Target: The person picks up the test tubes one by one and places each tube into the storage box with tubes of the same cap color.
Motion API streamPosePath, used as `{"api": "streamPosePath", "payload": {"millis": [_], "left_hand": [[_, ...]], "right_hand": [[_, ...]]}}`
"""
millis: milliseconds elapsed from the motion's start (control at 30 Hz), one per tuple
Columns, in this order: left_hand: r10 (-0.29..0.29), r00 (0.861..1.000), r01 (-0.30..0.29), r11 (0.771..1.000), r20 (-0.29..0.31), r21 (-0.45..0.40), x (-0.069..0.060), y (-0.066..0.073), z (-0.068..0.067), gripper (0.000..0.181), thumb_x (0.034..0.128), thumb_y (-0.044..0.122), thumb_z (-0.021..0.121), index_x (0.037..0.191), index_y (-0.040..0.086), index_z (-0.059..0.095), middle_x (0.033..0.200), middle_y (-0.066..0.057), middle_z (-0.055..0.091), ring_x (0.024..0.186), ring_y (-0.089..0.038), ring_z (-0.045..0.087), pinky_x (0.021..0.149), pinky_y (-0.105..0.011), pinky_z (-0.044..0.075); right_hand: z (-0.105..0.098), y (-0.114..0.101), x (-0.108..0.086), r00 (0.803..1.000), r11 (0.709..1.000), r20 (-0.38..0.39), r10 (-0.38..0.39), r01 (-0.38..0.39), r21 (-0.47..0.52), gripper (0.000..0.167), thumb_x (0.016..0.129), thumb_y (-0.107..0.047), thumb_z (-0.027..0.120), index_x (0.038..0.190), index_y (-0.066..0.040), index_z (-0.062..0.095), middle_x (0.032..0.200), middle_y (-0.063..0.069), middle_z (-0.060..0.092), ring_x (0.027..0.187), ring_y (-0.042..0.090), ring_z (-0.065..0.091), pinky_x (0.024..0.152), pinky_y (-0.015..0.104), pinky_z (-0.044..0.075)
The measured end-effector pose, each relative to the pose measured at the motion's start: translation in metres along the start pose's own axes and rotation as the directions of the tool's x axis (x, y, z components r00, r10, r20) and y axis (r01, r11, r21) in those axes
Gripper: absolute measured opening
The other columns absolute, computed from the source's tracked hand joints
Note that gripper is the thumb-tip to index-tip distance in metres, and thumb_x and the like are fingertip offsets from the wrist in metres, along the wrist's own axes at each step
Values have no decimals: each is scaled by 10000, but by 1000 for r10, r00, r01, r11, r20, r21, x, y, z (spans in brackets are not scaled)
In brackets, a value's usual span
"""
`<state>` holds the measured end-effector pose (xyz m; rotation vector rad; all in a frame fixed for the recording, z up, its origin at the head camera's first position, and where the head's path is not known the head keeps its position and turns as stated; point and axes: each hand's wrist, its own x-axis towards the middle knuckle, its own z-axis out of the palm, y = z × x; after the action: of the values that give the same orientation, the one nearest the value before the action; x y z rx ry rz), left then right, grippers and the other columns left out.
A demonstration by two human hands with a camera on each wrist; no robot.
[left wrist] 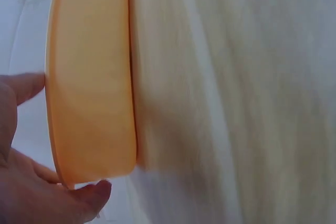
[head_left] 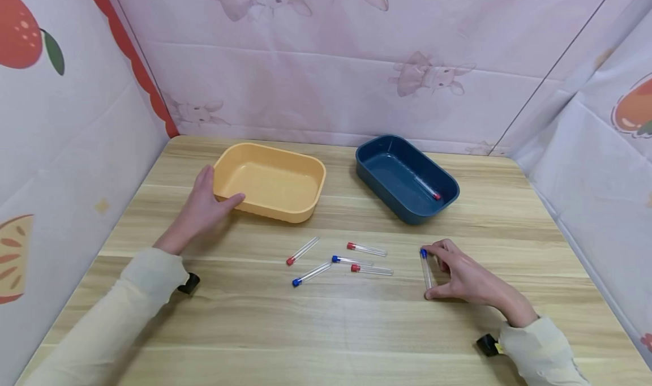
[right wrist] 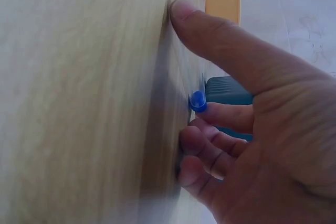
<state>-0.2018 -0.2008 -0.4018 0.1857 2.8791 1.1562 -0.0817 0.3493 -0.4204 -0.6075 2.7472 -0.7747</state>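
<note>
Cream sleeves [head_left: 109, 312] fill the near edge, and out of the right one comes the right hand [head_left: 466, 275], thumb and forefinger pinching a blue-capped test tube [head_left: 427, 271] end to end: forefinger at the cap, thumb at the clear tip, the other fingers curled in close! That tube sits at the right of the wooden table [head_left: 305, 341], nearer than the navy bin [head_left: 384, 196]; whether it's clear of the surface, I can't tell.

Over on the other side, the left hand [head_left: 206, 202] has the yellow bin [head_left: 270, 183] by its near-left corner, thumb along the near rim, fingers round the end wall.

Now, how does it handle? Light, I'd judge, stiff and slick; glass or plastic, can't say, so treat it as fragile. Round sides could roll, and an end-to-end squeeze might slip at that smooth tip. Surest hold? Across the barrel just below the cap, softly. The bin looks light and fairly rigid; its rim offers good purchase.

Mid-table, five loose tubes [head_left: 370, 270], red caps and blue, while one red-capped tube [head_left: 429, 188] lies inside the navy bin.
</note>
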Motion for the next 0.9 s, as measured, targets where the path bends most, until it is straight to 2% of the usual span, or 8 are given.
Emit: {"api": "streamPosePath", "payload": {"millis": [100, 267, 467, 600, 900], "left_hand": [[17, 999, -18, 1000, 33, 22, 2, -3, -4, 1141, 974, 527, 666, 1588, -116, -50, 1672, -314, -77, 1538, -492, 19, 1227, -621, 92], [-2, 997, -2, 999, 78, 54, 4, -7, -7, 1191, 955, 578, 668, 1587, -101, -79, 1674, -302, -106, 1534, -499, 18, 1223, -630, 98], [-22, 998, 19, 999, 56, 43, 3, -3, -6, 1216, 919, 602, 703, 1607, -87, -26, 1680, -301, -45, 1522, -512, 107, 1211, -643, 154], [-35, 998, 33, 999, 53, 39, 1, -1, -4, 1239, 908, 611, 713, 1604, -91, -34, 1676, -310, -44, 1519, -521, 105, 1209, -646, 155], [-60, 998, 60, 998, 28, 16, -7, 3, 1, 1237, 913, 597, 717, 1600, -97, -43, 1677, -307, -52, 1518, -521, 103, 1207, -645, 164]], "right_hand": [[0, -1, 0, 1000, 1000, -14, -21, 21, 6, 891, 753, -458, 921, 1407, 27, 559, 1112, 48, 490, 894, 148, 467, 679, 240, 433], [0, -1, -2, 998, 999, -48, -39, 40, 7, 854, 750, -480, 919, 1375, -4, 583, 1102, 33, 514, 897, 153, 487, 697, 248, 452], [-1, -2, -4, 994, 997, -87, -72, 74, 14, 789, 763, -438, 923, 1357, -41, 588, 1129, 24, 557, 933, 157, 544, 760, 287, 514], [-2, -7, -4, 987, 991, -110, -121, 127, 52, 730, 775, -345, 932, 1344, -57, 576, 1119, 29, 571, 934, 165, 593, 756, 289, 542], [-14, -32, 6, 971, 974, -129, -201, 213, 83, 745, 774, -257, 938, 1375, -69, 540, 1101, 20, 609, 917, 197, 640, 773, 310, 567]]}}
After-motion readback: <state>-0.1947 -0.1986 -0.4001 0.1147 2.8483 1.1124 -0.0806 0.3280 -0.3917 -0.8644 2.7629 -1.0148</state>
